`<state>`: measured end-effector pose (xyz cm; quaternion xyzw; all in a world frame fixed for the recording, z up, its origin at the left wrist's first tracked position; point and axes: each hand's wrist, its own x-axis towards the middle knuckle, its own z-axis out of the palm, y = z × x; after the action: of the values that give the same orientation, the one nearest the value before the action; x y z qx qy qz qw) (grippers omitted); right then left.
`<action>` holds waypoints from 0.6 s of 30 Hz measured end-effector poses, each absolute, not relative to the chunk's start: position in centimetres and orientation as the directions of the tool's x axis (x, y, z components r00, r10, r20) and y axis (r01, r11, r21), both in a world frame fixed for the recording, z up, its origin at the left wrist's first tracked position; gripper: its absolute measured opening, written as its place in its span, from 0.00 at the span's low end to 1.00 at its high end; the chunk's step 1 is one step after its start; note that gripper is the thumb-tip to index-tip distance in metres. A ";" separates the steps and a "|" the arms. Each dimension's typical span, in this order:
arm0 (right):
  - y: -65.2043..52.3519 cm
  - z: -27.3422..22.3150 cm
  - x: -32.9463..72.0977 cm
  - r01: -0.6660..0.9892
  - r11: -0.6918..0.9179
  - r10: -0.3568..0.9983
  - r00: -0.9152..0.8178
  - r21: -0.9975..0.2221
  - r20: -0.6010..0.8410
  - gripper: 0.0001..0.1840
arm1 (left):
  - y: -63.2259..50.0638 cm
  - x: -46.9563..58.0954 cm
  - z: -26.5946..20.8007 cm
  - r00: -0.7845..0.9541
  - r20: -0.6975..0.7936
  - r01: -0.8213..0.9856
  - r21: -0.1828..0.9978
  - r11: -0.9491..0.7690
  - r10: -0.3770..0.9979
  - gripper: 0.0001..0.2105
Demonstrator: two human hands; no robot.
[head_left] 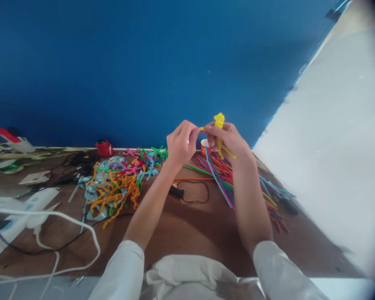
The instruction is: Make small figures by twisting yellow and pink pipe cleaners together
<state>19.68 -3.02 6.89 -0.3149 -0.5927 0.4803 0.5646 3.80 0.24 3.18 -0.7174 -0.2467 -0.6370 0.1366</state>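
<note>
One yellow pipe-cleaner figure (219,120), held above the table (193,233), looks part-shaped, top coiled, limbs thin, right hand (230,139) pinching its body, left hand (181,142) pinching one strand (202,128); twisted pieces (114,191) piled left, straight stems (218,177) unworked right.

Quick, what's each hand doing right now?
Left hand: closed, pinching a yellow strand.
Right hand: closed, holding a yellow figure.
</note>
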 end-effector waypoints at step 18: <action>-1.5 5.0 19.3 0.889 0.427 0.378 -0.345 0.169 0.859 0.14 | 0.2 2.7 5.9 0.447 0.089 -0.503 0.847 0.169 0.890 0.13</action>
<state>19.32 -1.55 4.96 -0.4218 -0.7508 -0.3298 0.3869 2.72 0.18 5.94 -0.4346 -0.2224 -0.4763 -0.7313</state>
